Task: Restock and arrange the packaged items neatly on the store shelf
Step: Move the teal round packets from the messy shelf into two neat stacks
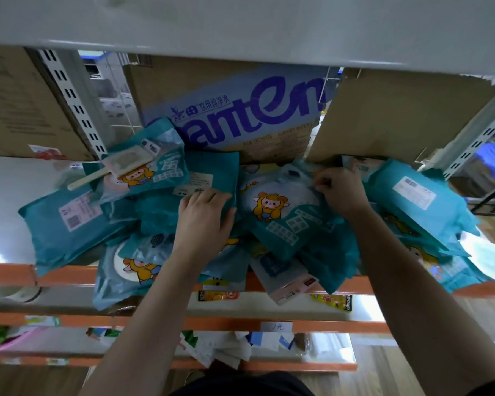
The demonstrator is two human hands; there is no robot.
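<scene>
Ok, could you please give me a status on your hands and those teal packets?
Left hand flat on a teal packet. Right hand pinching cartoon packet top edge. Others jumbled, overhanging shelf edge. White-handled item on left packets.

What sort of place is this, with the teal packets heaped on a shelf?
Probably a small shop, or its stockroom: tiered metal shelving with orange edge strips, a handwritten price tag on a lower shelf, and cardboard cartons standing behind the many identical teal packets.
</scene>
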